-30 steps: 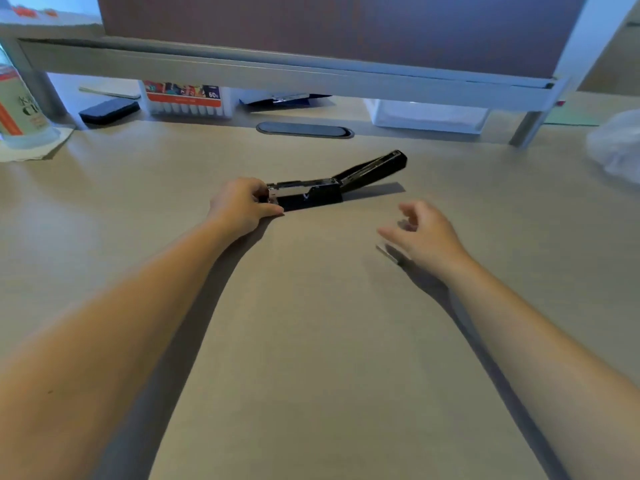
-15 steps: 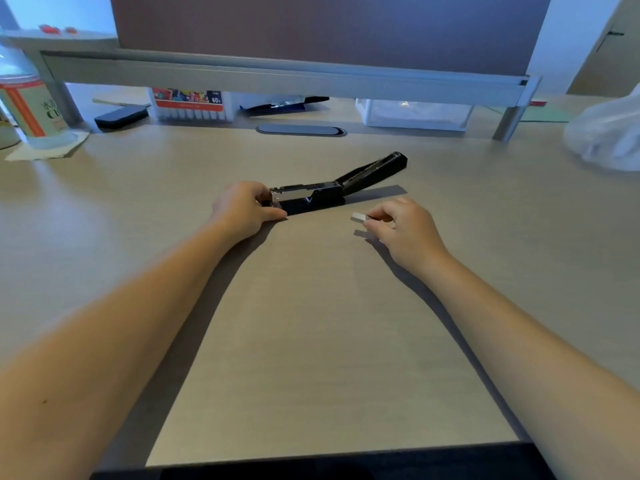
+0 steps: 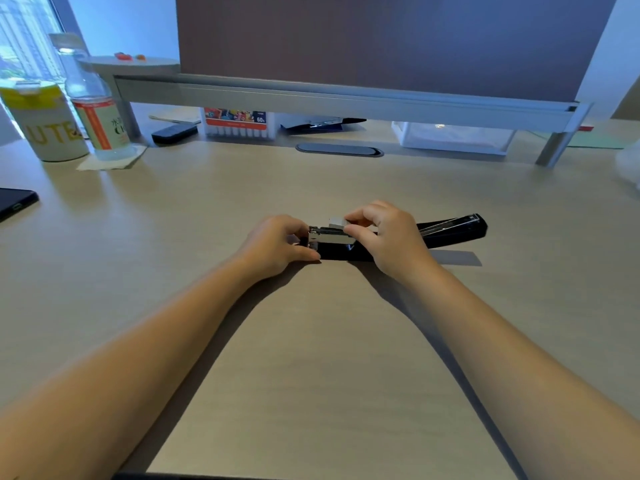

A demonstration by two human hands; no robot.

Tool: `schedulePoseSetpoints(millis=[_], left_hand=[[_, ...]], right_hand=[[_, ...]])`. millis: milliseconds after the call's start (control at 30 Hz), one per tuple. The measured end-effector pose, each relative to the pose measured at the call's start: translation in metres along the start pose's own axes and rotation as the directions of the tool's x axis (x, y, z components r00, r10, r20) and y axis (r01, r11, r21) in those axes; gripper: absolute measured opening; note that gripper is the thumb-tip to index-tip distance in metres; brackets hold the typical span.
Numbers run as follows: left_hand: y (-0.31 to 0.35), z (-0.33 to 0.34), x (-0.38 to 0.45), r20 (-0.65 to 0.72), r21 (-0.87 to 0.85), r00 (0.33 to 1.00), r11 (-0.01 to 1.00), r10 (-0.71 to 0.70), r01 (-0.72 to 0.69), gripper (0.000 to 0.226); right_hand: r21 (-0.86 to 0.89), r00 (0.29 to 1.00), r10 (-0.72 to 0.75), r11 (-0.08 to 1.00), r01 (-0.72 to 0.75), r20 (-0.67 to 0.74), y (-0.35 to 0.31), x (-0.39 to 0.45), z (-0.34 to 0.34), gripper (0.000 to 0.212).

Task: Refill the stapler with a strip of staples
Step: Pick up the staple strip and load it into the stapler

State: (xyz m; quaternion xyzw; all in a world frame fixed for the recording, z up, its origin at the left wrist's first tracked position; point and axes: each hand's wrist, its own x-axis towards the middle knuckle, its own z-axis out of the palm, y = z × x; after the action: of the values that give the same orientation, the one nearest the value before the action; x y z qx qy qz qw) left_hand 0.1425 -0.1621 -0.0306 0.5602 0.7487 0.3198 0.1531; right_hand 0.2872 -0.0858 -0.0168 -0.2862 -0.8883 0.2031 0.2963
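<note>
A black stapler (image 3: 450, 230) lies in the middle of the desk, its lid swung back to the right and its metal staple channel (image 3: 330, 237) exposed. My left hand (image 3: 273, 245) grips the stapler's front end. My right hand (image 3: 388, 239) pinches a short silver strip of staples (image 3: 337, 221) between thumb and fingers, right over the channel. Whether the strip touches the channel I cannot tell.
A monitor stand shelf (image 3: 346, 95) spans the back of the desk, with a marker box (image 3: 239, 124) and a clear container (image 3: 453, 136) under it. A bottle (image 3: 97, 109) and a cup (image 3: 45, 123) stand at back left. A dark phone (image 3: 15, 200) lies at the left edge.
My right hand picked the staple strip up off the desk and carried it left to the open stapler. My left hand has stayed on the stapler's front end.
</note>
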Motion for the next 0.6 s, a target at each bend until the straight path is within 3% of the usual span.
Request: schedulePoseSetpoints(millis=[600], left_hand=[[-0.0047,-0.0003,0.0038,0.015,0.054,0.999,0.998,0.042,-0.043,0.030]], right_hand=[[-0.079,0.992,-0.014,0.997,0.024,0.123,0.0051,0.0081,0.0022,0.024]])
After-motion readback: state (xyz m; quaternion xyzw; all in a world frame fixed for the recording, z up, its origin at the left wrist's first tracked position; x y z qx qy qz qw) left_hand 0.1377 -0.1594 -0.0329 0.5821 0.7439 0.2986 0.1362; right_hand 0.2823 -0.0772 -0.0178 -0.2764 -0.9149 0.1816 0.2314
